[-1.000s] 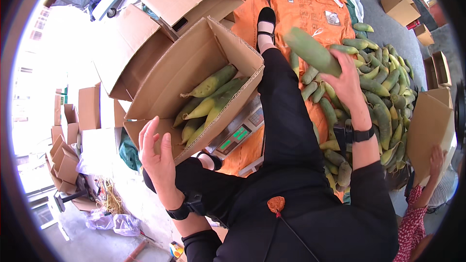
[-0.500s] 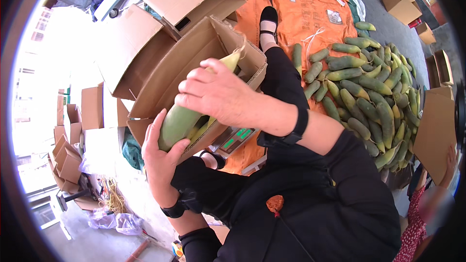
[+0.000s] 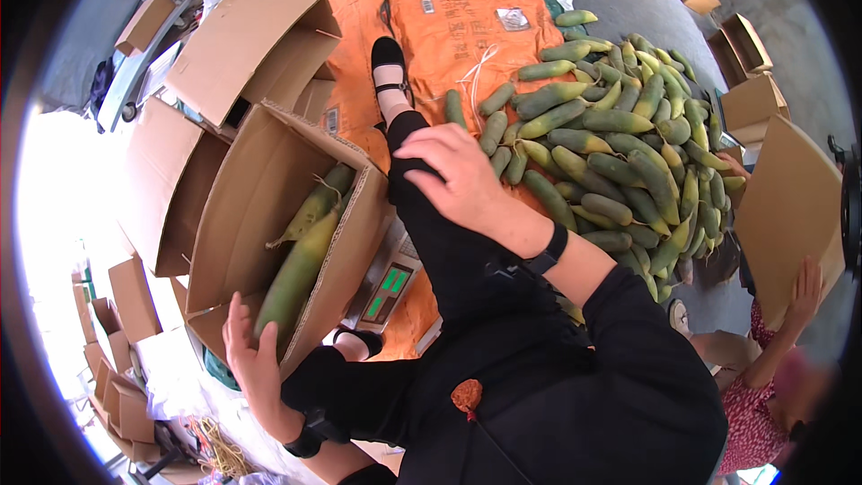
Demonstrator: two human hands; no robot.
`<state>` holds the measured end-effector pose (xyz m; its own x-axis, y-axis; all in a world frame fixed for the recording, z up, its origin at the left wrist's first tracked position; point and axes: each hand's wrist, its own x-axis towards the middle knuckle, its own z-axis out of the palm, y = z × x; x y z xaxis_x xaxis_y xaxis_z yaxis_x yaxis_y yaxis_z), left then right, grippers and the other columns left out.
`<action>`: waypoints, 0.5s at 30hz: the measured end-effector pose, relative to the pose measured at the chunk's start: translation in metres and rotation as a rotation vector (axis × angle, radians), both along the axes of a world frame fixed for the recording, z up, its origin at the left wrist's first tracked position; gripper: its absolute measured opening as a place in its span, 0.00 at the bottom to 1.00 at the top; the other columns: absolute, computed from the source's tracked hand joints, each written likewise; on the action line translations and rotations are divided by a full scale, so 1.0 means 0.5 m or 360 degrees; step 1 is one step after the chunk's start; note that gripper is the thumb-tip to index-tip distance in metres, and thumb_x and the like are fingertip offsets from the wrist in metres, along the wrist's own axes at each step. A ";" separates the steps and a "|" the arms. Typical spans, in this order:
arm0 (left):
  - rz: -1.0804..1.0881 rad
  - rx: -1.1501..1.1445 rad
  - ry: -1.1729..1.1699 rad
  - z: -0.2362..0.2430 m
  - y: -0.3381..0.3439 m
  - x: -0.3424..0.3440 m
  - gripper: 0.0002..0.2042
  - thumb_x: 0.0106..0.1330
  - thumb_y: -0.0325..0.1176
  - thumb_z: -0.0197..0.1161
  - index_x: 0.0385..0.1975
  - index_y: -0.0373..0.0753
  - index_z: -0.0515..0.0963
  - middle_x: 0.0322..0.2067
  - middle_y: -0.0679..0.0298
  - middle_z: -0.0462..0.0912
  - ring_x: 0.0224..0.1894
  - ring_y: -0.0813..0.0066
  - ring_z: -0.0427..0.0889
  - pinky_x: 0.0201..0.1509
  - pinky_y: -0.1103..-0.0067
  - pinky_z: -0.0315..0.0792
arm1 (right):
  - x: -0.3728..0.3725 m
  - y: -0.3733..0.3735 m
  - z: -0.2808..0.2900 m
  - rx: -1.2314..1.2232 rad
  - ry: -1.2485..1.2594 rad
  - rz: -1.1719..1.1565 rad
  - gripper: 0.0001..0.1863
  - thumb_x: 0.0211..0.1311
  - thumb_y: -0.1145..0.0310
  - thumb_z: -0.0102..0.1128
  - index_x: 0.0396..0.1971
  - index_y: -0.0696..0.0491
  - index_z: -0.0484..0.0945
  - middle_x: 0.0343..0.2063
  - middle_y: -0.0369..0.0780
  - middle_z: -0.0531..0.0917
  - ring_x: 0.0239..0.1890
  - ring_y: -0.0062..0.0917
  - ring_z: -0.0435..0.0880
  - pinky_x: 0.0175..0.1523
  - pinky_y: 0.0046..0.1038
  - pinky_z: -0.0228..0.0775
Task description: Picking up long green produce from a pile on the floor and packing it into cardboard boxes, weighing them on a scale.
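Inside an open cardboard box (image 3: 256,157) lie green radishes, a long one (image 3: 301,274) in front and another with stringy roots (image 3: 316,207) behind it. My left hand (image 3: 256,373) is at the box's near end, fingers and thumb apart, beside the lower tip of the long radish; whether it touches the tip I cannot tell. Above my knee, to the right of the box, my right hand (image 3: 462,180) is empty with its fingers loosely spread. Beyond it, a big heap of green radishes (image 3: 620,157) lies partly on an orange woven sheet (image 3: 449,13).
A scale with a lit green display (image 3: 386,292) stands right of the box. More open cartons (image 3: 242,58) crowd the left side. At the right, another person's hand (image 3: 805,292) holds a cardboard box (image 3: 790,207). Tangled straw-coloured cord (image 3: 220,449) lies lower left.
The long radish has gone down into the box and my right hand has let go of it, moving away to the right. The whole view has shifted rightward.
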<state>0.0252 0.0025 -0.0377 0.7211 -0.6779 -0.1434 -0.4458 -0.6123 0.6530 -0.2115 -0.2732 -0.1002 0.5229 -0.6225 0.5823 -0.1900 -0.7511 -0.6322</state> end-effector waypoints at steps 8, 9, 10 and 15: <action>0.0197 -0.0231 -0.0382 0.013 -0.001 -0.049 0.17 0.64 0.29 0.61 0.53 0.36 0.76 0.50 0.60 0.78 0.53 0.66 0.75 0.58 0.69 0.67 | -0.265 -0.017 -0.299 0.0670 0.0933 -0.0502 0.13 0.51 0.73 0.64 0.39 0.50 0.81 0.38 0.41 0.80 0.48 0.40 0.76 0.52 0.37 0.70; 0.0249 -0.0281 -0.0384 0.004 0.004 -0.053 0.15 0.65 0.29 0.60 0.52 0.35 0.77 0.49 0.60 0.78 0.53 0.66 0.76 0.58 0.69 0.67 | -0.292 -0.006 -0.336 0.0796 0.1091 -0.0530 0.13 0.52 0.72 0.64 0.39 0.49 0.81 0.39 0.41 0.80 0.50 0.40 0.75 0.53 0.37 0.70; 0.0252 -0.0278 -0.0386 -0.001 0.010 -0.056 0.15 0.65 0.29 0.60 0.52 0.35 0.77 0.49 0.60 0.78 0.53 0.66 0.76 0.58 0.69 0.67 | -0.313 0.004 -0.357 0.0798 0.1091 -0.0525 0.13 0.52 0.72 0.64 0.39 0.49 0.81 0.39 0.41 0.80 0.50 0.40 0.75 0.53 0.37 0.70; 0.0350 -0.0348 -0.0526 -0.031 0.018 -0.068 0.11 0.67 0.29 0.58 0.47 0.33 0.79 0.46 0.58 0.80 0.47 0.65 0.79 0.52 0.73 0.72 | -0.449 0.015 -0.430 0.0893 0.1724 -0.0951 0.16 0.52 0.72 0.60 0.44 0.47 0.80 0.48 0.40 0.77 0.56 0.37 0.72 0.55 0.44 0.68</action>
